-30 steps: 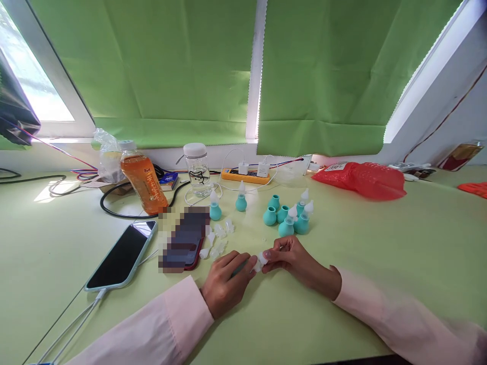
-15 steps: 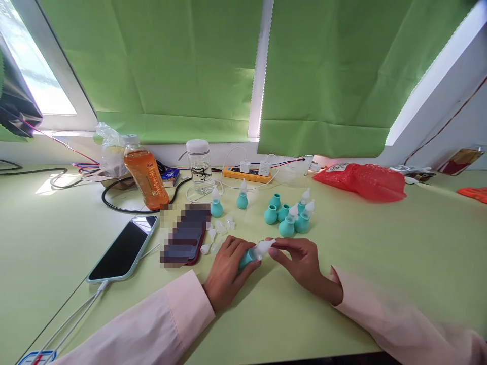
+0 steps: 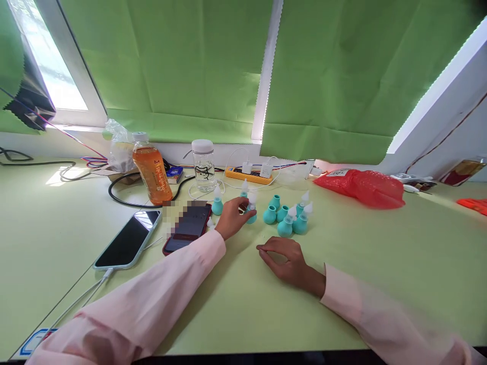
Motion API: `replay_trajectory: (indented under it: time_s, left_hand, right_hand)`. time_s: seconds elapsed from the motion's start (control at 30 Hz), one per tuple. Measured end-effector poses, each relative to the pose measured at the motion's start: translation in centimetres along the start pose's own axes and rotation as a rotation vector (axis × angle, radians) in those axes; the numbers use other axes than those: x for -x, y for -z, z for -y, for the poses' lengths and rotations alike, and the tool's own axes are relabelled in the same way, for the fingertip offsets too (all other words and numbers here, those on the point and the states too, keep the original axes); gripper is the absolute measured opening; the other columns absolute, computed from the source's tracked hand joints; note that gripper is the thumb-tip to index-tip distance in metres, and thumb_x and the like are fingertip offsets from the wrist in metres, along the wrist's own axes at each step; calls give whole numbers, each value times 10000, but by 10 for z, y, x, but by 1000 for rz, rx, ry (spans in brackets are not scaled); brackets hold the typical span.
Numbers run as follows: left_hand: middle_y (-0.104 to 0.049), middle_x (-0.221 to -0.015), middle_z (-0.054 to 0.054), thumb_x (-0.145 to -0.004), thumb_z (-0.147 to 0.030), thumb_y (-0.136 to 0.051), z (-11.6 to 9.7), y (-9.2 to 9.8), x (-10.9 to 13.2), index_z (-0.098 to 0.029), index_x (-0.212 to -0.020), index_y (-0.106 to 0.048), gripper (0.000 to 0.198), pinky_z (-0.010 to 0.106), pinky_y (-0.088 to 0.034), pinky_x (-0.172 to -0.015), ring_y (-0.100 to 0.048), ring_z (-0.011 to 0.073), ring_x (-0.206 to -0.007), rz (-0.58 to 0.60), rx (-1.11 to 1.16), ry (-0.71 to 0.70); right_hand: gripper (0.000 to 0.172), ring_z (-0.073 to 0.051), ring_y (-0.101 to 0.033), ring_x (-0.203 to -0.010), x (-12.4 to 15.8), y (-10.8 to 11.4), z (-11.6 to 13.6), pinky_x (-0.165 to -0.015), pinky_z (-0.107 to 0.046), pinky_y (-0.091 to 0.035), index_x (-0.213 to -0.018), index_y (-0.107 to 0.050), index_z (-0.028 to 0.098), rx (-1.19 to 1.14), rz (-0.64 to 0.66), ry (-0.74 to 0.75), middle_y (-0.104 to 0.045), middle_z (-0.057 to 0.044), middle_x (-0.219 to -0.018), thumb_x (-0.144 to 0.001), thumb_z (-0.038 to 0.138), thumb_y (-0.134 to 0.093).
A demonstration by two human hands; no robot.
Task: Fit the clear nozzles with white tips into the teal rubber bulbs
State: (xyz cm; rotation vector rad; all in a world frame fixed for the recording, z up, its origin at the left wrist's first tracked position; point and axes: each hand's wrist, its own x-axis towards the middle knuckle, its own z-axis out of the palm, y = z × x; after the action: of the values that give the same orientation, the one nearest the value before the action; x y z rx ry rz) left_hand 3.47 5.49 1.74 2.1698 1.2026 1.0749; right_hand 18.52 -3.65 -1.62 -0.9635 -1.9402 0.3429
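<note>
My left hand reaches forward, thumb and fingers closed round a bulb nasal aspirator with a teal bulb and pale pointed tip. It is upright at table height, partly covered by my fingers. Just behind it stands another tipped aspirator, and a third aspirator stands to the left. My right hand rests low over the table, thumb and forefinger pinched together with nothing visible between them. Beyond it stand several tipped aspirators and several open teal bulbs. My left arm hides most of the loose clear tips.
At left lie a dark phone and a light-cased phone on a cable. An orange drink bottle, a clear water bottle and a yellow power strip line the back. A red plastic bag lies back right.
My left hand has carried the aspirator forward and set it upright beside the other standing ones. My right hand has let go of its tip and drawn slightly back to the left.
</note>
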Motion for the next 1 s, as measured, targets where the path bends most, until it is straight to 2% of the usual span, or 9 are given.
replay_trajectory:
  time_s: [0.1, 0.2, 0.3, 0.4, 0.57, 0.73, 0.87, 1.0]
  left_hand:
    - [-622, -708, 32, -646, -223, -603, 7, -5, -14, -122, -758, -587, 152, 235, -460, -616, -575, 139, -664, 90, -52, -13]
    - [-639, -709, 32, -635, -207, -604, 11, -6, -19, -128, -754, -602, 143, 236, -463, -613, -589, 146, -660, 138, -104, -24]
    - [-649, -800, 59, -637, -204, -605, 13, 1, -17, -118, -926, -589, 302, 244, -470, -612, -598, 150, -663, 164, -180, -24]
    - [-638, -872, 94, -695, -199, -547, 16, 18, -10, -110, -1114, -497, 431, 284, -468, -661, -596, 164, -691, 176, -290, -35]
    - [-628, -879, 113, -670, -129, -550, 20, 42, 9, -136, -995, -593, 328, 365, -419, -773, -526, 261, -906, 293, -499, -131]
    - [-619, -838, 102, -703, -113, -505, 21, 34, 18, -174, -931, -625, 265, 349, -422, -736, -531, 249, -869, 396, -610, -186]
    - [-613, -793, 96, -708, -201, -541, 22, 28, 13, -183, -925, -628, 234, 337, -430, -674, -547, 251, -819, 421, -640, -185]
    - [-599, -852, 97, -743, -236, -509, 16, 38, 12, -172, -961, -606, 248, 330, -416, -716, -535, 233, -853, 351, -630, -186]
  right_hand:
    - [138, -168, -577, -578, 2, -1, -3, -560, -315, -439, -765, -666, 241, 1, 36, 6, -656, -33, -645, -726, 224, -534]
    - [161, -183, -589, -650, 1, -1, -5, -611, -332, -450, -823, -657, 230, 39, 44, 7, -667, -48, -736, -726, 215, -529]
    - [192, -204, -587, -762, -1, -3, -8, -680, -362, -458, -871, -642, 215, 89, 64, 6, -659, -67, -871, -717, 193, -529]
    - [199, -223, -570, -844, -1, -4, -10, -726, -391, -459, -869, -637, 205, 149, 103, 7, -639, -83, -941, -707, 170, -527]
    - [238, -241, -520, -957, 1, -5, -12, -795, -422, -444, -929, -612, 177, 237, 181, 35, -587, -112, -1043, -712, 165, -517]
    - [271, -232, -499, -996, 1, -10, -10, -843, -429, -428, -1008, -570, 178, 252, 219, 102, -560, -113, -1080, -750, 175, -489]
    - [245, -217, -507, -986, -4, -15, -10, -839, -405, -440, -996, -569, 158, 287, 183, 164, -572, -113, -1058, -775, 155, -464]
    - [223, -197, -542, -921, -11, -14, -17, -787, -377, -468, -925, -577, 167, 297, 25, 199, -602, -94, -973, -788, 94, -416]
